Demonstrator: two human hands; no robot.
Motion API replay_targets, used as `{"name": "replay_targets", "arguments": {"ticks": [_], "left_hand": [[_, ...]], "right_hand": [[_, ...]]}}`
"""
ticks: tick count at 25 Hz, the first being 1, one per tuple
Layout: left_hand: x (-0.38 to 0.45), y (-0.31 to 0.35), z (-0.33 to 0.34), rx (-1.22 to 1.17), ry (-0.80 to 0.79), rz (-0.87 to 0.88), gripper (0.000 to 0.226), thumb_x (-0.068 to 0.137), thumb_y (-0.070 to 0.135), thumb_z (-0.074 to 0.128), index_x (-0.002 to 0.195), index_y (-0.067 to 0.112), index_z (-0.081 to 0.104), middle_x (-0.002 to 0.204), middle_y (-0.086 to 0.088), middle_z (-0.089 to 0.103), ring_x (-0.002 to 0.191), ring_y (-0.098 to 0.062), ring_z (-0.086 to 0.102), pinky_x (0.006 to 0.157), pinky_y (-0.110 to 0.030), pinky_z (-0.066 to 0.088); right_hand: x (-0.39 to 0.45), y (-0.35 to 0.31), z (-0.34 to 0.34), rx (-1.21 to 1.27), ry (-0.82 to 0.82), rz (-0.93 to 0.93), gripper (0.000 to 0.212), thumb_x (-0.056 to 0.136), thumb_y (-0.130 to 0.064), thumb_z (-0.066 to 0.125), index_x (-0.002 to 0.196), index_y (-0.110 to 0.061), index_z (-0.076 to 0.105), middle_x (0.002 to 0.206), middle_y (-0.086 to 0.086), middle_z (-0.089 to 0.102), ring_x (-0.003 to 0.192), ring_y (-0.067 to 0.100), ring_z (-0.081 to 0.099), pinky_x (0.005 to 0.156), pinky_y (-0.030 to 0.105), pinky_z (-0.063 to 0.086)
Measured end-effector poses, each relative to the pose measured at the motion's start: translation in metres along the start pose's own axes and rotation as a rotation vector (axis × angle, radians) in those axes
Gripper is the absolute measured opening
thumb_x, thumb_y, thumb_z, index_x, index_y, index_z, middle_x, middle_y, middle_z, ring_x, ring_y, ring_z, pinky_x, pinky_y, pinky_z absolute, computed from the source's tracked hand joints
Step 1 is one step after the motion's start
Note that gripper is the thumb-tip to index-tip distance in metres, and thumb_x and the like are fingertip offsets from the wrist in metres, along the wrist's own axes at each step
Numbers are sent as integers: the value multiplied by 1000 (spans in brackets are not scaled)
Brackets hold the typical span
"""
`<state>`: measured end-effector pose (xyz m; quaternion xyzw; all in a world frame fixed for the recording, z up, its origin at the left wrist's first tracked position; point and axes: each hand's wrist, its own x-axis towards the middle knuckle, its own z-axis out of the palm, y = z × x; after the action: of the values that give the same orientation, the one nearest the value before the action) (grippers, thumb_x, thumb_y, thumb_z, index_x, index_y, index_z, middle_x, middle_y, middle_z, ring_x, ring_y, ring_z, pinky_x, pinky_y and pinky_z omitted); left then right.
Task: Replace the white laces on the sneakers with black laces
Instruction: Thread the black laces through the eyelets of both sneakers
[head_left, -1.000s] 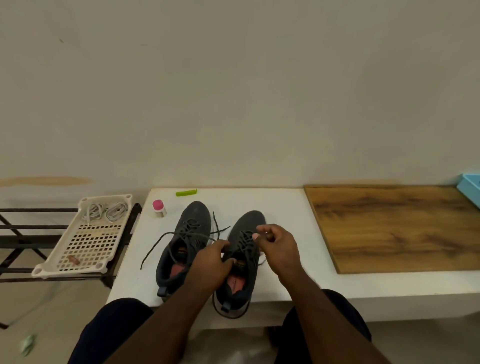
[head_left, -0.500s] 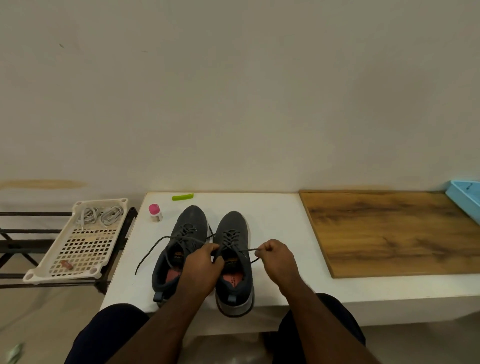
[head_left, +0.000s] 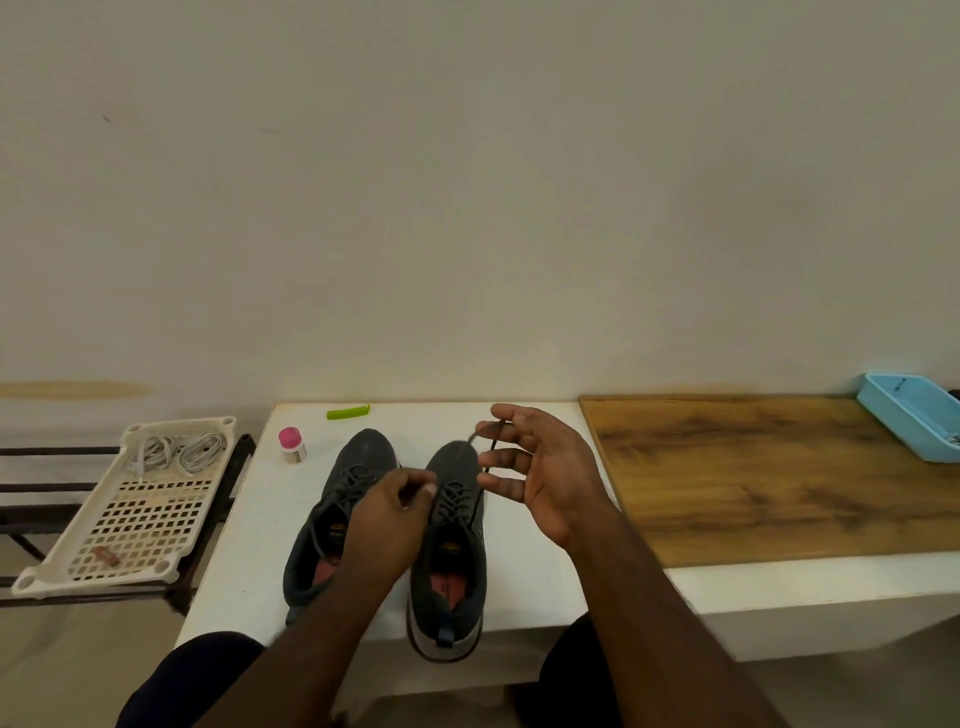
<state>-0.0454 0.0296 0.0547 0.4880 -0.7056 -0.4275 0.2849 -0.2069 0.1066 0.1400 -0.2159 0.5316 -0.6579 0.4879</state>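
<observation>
White laces (head_left: 176, 453) lie in the tray (head_left: 78, 551) at far left; two sneakers (head_left: 447, 525) stand side by side on the white table (head_left: 249, 519); the left hand (head_left: 387, 519) pinches a black lace (head_left: 457, 501) over them; the right hand (head_left: 545, 475), raised, pinches its other end.

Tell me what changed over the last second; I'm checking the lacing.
The right hand rose and moved away toward the right sneaker's toe, drawing a black lace end up. The left hand still pinches at the eyelets. Both sneakers stayed put.
</observation>
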Motion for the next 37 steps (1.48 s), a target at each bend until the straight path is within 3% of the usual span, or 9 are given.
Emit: {"name": "replay_targets", "arguments": {"ticks": [6, 9, 12, 17, 21, 24, 28, 32, 37], "left_hand": [[14, 59, -36, -173, 137, 138, 20, 99, 19, 53, 107, 32, 65, 92, 11, 71, 87, 1, 67, 83, -25, 53], [19, 79, -49, -245, 124, 198, 30, 99, 17, 54, 120, 39, 59, 93, 8, 71, 88, -4, 70, 82, -28, 56], [23, 89, -54, -324, 98, 203, 43, 98, 15, 58, 135, 36, 50, 94, 2, 73, 87, -7, 72, 88, -31, 55], [24, 105, -61, -500, 88, 119, 16, 97, 9, 60, 105, 20, 68, 92, -7, 74, 86, -17, 74, 91, -44, 58], [25, 119, -62, -582, 87, 122, 13, 98, 11, 60, 107, 15, 67, 91, -10, 74, 84, -20, 74, 88, -40, 59], [28, 129, -62, -576, 68, 132, 13, 98, 16, 60, 106, 16, 70, 88, -6, 74, 87, -19, 74, 88, -42, 60], [33, 140, -61, -572, 101, 123, 13, 96, 21, 65, 103, 16, 74, 92, -3, 74, 92, -17, 72, 85, -42, 61], [36, 148, -61, -620, 98, 76, 13, 92, 20, 70, 102, 17, 77, 97, 4, 75, 97, -16, 70, 83, -42, 61], [38, 149, -62, -630, 35, 60, 14, 93, 16, 68, 104, 15, 77, 101, 2, 76, 102, -15, 70, 85, -42, 61]], "right_hand": [[1, -9, 14, -294, 58, -152, 15, 92, -9, 68, 106, -14, 69, 94, 8, 76, 73, 22, 71, 60, 33, 58], [2, -12, 23, -523, 194, -307, 4, 90, -22, 72, 91, -20, 69, 75, 2, 70, 60, 11, 62, 54, 24, 50], [5, -17, 26, -669, 268, -413, 6, 90, -21, 67, 85, -22, 64, 76, -6, 64, 62, -2, 56, 58, 18, 46], [8, -27, 36, -508, 198, -453, 13, 100, -30, 58, 96, -25, 70, 80, -8, 75, 77, 7, 69, 80, 32, 58], [14, -30, 47, -522, 289, -501, 23, 99, -37, 59, 82, -23, 68, 81, -8, 69, 78, 10, 63, 74, 30, 53], [18, -35, 56, -510, 310, -523, 18, 98, -35, 61, 103, -23, 74, 102, -6, 71, 95, 7, 64, 85, 27, 51], [18, -45, 64, -524, 334, -559, 23, 93, -28, 70, 116, -23, 69, 89, -11, 71, 86, -3, 65, 79, 14, 49], [23, -45, 69, -530, 324, -578, 16, 92, -26, 72, 107, -21, 73, 90, -13, 72, 87, 0, 68, 87, 27, 58], [22, -44, 72, -561, 221, -593, 10, 93, -26, 70, 101, -26, 76, 87, -14, 74, 86, 0, 69, 83, 26, 58]]}}
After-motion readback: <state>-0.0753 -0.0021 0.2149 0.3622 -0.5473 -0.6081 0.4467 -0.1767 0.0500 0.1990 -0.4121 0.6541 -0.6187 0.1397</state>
